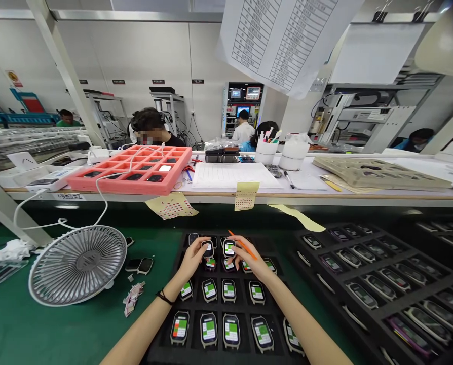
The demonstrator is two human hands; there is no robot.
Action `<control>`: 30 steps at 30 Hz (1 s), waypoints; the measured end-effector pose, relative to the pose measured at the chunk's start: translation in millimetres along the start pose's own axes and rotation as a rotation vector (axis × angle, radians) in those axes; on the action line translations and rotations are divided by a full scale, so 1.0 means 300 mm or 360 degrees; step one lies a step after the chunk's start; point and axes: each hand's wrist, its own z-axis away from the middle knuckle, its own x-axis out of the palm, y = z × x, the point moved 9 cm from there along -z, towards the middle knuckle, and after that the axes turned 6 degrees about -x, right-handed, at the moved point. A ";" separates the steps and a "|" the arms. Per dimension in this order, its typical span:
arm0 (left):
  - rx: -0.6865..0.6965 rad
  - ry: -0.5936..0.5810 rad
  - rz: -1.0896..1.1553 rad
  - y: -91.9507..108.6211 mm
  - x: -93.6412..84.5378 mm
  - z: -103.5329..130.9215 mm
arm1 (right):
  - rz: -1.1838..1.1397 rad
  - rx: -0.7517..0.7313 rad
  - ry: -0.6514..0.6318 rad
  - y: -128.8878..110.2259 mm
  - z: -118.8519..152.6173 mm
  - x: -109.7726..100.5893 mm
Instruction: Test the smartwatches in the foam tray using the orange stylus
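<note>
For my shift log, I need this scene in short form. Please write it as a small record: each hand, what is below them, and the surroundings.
Left hand: gripping a lit watch
Right hand: gripping a second lit watch, plus an orange stick
Below hands: black tray with rows of watches, many screens lit
Left side: fan on green table
Right side: another dark tray with watches
Shelf ahead: pink tray, paper sheet
</note>
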 end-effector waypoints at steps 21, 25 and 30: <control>0.0003 -0.0037 0.0167 -0.006 0.012 -0.003 | 0.0094 -0.0028 -0.0123 -0.003 0.005 0.022; 0.0005 -0.0013 0.0080 -0.004 0.001 -0.002 | 0.0102 -0.0050 -0.0133 -0.004 0.004 0.022; 0.0020 -0.0042 0.0082 -0.004 0.008 -0.002 | 0.0008 -0.0066 -0.0116 0.012 0.001 0.011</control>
